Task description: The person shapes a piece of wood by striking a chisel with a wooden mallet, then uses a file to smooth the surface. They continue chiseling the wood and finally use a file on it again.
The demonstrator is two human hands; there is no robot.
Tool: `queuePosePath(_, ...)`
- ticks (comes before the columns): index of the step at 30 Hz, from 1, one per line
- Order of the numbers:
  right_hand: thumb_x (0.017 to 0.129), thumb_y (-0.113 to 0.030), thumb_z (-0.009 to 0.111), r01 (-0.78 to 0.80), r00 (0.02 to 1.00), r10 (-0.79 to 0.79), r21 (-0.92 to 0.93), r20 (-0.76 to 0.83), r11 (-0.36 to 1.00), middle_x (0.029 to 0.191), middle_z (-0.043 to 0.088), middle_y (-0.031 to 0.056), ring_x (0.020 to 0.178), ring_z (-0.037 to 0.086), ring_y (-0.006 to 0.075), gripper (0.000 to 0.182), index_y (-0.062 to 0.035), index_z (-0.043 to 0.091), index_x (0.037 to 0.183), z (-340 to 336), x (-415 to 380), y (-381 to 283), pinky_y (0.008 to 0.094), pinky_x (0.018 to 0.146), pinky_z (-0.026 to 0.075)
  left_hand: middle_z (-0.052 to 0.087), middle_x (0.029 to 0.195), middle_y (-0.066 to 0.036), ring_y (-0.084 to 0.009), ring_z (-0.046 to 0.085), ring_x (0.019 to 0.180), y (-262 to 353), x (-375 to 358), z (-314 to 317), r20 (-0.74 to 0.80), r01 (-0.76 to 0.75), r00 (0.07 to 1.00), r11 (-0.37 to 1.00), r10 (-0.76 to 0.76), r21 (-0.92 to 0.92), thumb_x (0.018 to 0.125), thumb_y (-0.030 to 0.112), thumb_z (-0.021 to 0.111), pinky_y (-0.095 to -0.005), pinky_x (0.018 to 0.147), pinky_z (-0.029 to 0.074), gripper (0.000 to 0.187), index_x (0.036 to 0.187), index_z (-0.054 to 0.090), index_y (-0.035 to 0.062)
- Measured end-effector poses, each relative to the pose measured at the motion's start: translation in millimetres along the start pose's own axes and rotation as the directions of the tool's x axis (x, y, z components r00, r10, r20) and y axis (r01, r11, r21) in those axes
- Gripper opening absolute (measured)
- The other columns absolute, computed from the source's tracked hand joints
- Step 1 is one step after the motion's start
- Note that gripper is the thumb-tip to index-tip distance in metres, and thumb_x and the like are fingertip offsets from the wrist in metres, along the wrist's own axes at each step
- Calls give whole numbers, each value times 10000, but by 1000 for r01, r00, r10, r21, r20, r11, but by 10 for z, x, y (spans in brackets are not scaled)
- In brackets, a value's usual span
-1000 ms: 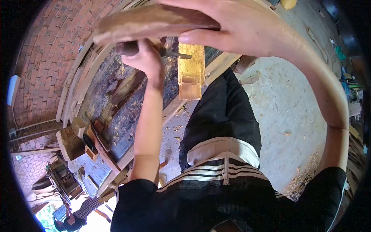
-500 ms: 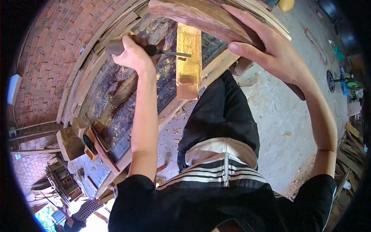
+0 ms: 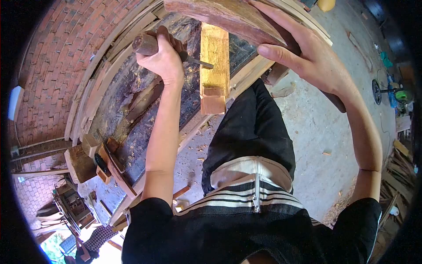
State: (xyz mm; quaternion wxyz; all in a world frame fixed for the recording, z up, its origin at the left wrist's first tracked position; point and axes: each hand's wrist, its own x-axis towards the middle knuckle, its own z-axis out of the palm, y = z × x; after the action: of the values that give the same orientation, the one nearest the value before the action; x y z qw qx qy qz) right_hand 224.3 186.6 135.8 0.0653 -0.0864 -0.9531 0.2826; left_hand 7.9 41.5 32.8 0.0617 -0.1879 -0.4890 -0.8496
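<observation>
My left hand [image 3: 160,57] is closed round the wooden handle of a chisel [image 3: 200,62]. The chisel's metal blade points right, its tip over the yellow wooden block [image 3: 215,55]; whether it touches is unclear. A squared step is cut at the block's near end. At the top, my right hand [image 3: 307,59] rests on a large brown wooden piece [image 3: 220,16], thumb below and fingers along its upper side. Part of this piece passes behind my hand and wrist, and its end shows under the forearm.
The block lies across a dark, chip-strewn workbench [image 3: 140,132]. Tools and wood blocks [image 3: 79,163] stand at its lower left. A brick wall [image 3: 57,75] rises at left. Scrap wood [image 3: 398,193] is piled at right. Another person [image 3: 99,237] is at the lower left.
My left hand has turned and moved slightly right, and the chisel tip has shifted a little left and down. The right hand and brown piece have shifted slightly left.
</observation>
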Motion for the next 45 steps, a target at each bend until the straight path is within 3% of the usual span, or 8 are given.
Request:
queuePosePath(15,1022,-403,509,550,834,-530,152,-156,821,770,639,112,602,615,143,509,16,455,1306,-337,598,-825,237,417,455,673,804,-75,-118,662,693,-176,-27,62,207,-133,973,977,97,167,845,99,732,-253,654,535,206,947,580,6)
queuePosePath(19,1018,-357,530,485,759,-650,-642,-28,594,802,684,145,558,610,156,439,-11,494,1287,-106,731,-405,286,468,503,689,911,-106,-167,663,830,-265,-100,151,179,-362,923,926,340,107,788,101,763,-295,777,521,300,998,595,-33)
queuePosePath(23,1000,-317,560,301,930,-329,173,165,938,852,701,130,593,632,189,558,-19,420,1450,-593,565,-1005,326,557,543,617,753,-19,-81,583,631,-269,-88,44,169,-134,980,978,107,157,758,-18,713,-239,568,466,177,860,569,-3)
queuePosePath(25,991,-319,575,533,843,-515,107,-153,840,865,692,125,584,620,189,568,-33,401,1450,-196,579,-706,318,542,529,610,735,-15,-98,584,615,-236,-77,93,208,-333,934,920,292,205,740,-24,701,-255,562,474,176,839,558,1)
queuePosePath(33,1000,-415,527,28,891,-75,110,448,993,939,674,193,773,656,238,744,-8,234,1551,-285,430,-762,349,686,544,605,748,-76,-134,548,536,-142,88,-158,-45,-77,996,997,77,19,829,7,663,-306,472,472,141,871,528,-2)
queuePosePath(36,991,-440,530,168,985,-168,11,-37,986,1416,477,326,1296,525,363,750,19,277,1528,96,234,-379,470,1027,461,537,633,-68,-133,489,459,-481,268,-440,-237,-62,970,998,56,-20,808,-41,587,-298,408,431,139,845,474,32)
queuePosePath(39,940,-437,633,61,985,-63,-16,-162,998,1005,724,191,626,716,244,692,-102,406,1501,312,40,-109,309,627,558,550,682,-86,-147,509,467,-360,147,-484,-389,89,918,996,-81,3,770,-18,568,-296,409,439,161,860,438,13)
queuePosePath(45,936,-424,646,6,973,-7,-4,-230,1000,1216,651,233,1092,662,288,714,-99,383,1515,277,-372,-38,387,951,501,538,682,-63,-142,459,463,-350,150,-330,-453,155,878,987,-152,-30,791,-13,573,-309,426,421,133,842,457,27)
